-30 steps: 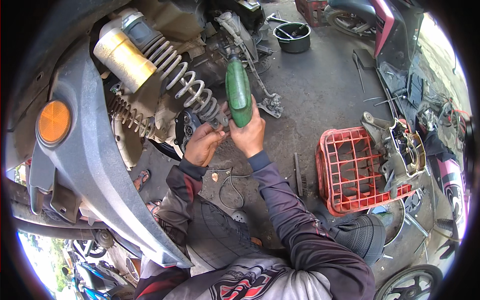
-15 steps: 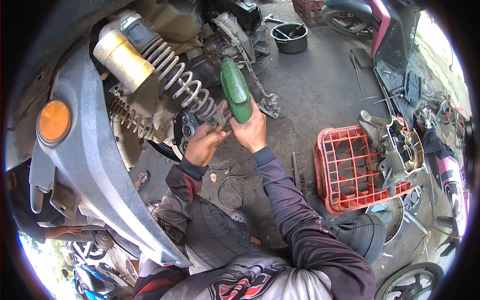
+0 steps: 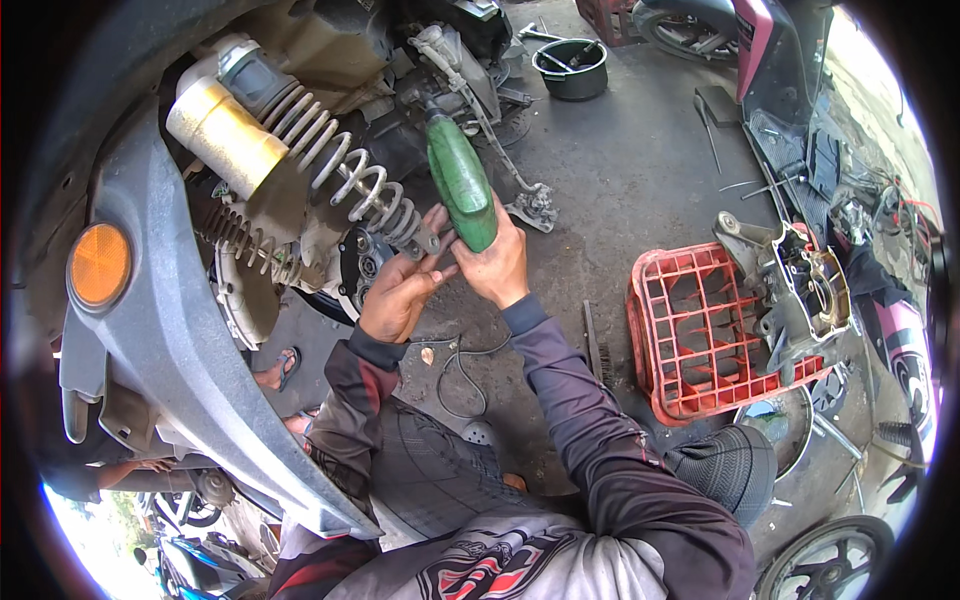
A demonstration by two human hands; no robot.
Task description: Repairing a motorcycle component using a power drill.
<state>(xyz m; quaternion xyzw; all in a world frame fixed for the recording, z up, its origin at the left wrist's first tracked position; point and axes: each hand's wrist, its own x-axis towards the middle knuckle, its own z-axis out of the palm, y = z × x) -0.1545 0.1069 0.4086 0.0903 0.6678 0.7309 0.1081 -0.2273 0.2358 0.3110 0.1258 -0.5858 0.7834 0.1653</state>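
Observation:
A green plastic bottle (image 3: 462,185) is tilted, its dark neck pointing away from me to the machinery under the motorcycle body. My right hand (image 3: 497,262) is closed around its near end. My left hand (image 3: 402,290) is just left of it, palm turned up and fingers spread, beside the lower eye of a coil-spring shock absorber (image 3: 350,185). Some of the fingers pass behind that eye; whether they touch it I cannot tell. A gold canister (image 3: 225,138) sits at the shock absorber's upper end. The opening of the bottle is hidden among dark parts.
At left curves a grey body panel (image 3: 190,330) with an orange reflector (image 3: 99,263). A red crate (image 3: 690,335) carries a metal engine casing (image 3: 815,285). Farther off stands a black tub (image 3: 575,82) with tools. A wheel (image 3: 830,570) lies lower right. Another person's foot (image 3: 275,372) shows beyond the panel.
The view has shifted slightly, so the scene sits a little differently. My right hand still grips the bottle, which has moved marginally toward the machinery. My left hand's fingers look more spread.

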